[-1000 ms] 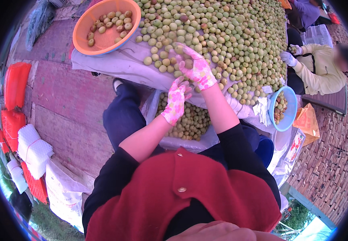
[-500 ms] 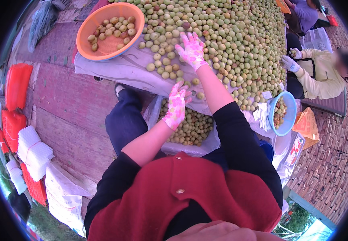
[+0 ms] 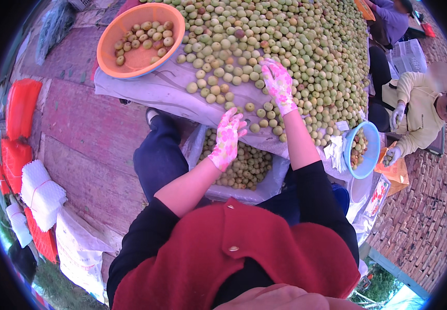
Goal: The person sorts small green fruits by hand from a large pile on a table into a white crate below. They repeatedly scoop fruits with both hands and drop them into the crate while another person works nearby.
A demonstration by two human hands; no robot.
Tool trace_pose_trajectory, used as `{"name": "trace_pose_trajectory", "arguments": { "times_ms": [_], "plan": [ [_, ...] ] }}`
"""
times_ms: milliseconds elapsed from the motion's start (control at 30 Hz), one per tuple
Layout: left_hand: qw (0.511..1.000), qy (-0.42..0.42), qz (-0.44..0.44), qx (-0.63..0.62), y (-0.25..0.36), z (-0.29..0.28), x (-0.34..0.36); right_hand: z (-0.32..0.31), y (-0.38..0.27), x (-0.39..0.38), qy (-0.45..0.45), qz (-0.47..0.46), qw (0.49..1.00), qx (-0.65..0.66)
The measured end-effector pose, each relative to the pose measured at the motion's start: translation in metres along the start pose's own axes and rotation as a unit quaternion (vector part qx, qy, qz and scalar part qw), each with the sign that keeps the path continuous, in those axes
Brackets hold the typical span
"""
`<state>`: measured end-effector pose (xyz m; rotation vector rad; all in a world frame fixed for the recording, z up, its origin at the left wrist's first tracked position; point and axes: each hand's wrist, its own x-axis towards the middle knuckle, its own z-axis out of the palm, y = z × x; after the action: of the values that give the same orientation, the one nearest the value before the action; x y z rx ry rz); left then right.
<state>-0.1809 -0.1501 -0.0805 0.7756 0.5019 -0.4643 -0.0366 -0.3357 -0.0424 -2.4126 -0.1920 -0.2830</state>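
Note:
Small round yellow-green fruits [image 3: 316,57], some with brown patches, are heaped over a table covered with a pale cloth [image 3: 146,85]. My right hand [image 3: 279,87], in a pink-patterned glove, lies palm down at the near left side of the heap with its fingers stretched out. Several loose fruits lie on the cloth left of it. My left hand [image 3: 227,138], gloved alike, hovers at the table's near edge with fingers apart and nothing in it. Below it, partly hidden by the hand, stands a lined crate [image 3: 280,173] of similar fruits [image 3: 249,168].
An orange basket [image 3: 107,49] with some browner fruits sits at the table's far left. At the right edge is a blue basin [image 3: 372,155] of fruits. A gloved person [image 3: 419,103] sits beyond it. Orange net bundles [image 3: 22,108] and white foam sleeves [image 3: 41,191] lie at left.
My right hand has swept right and slightly nearer along the heap. My left hand is almost where it was. The seated person has turned away from the table, one hand lowered by an orange bag.

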Motion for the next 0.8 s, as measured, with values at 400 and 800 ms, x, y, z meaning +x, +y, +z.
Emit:
{"name": "trace_pose_trajectory", "arguments": {
  "times_ms": [400,800],
  "plan": [
    [1.000,0.007,0.003,0.013,0.024,0.019,-0.021,0.070,0.002,0.113,-0.110,0.055,0.986,-0.116],
    [1.000,0.005,-0.011,0.006,0.026,0.025,-0.018,0.064,-0.017,0.048,-0.217,0.060,0.974,-0.011]
  ]
}}
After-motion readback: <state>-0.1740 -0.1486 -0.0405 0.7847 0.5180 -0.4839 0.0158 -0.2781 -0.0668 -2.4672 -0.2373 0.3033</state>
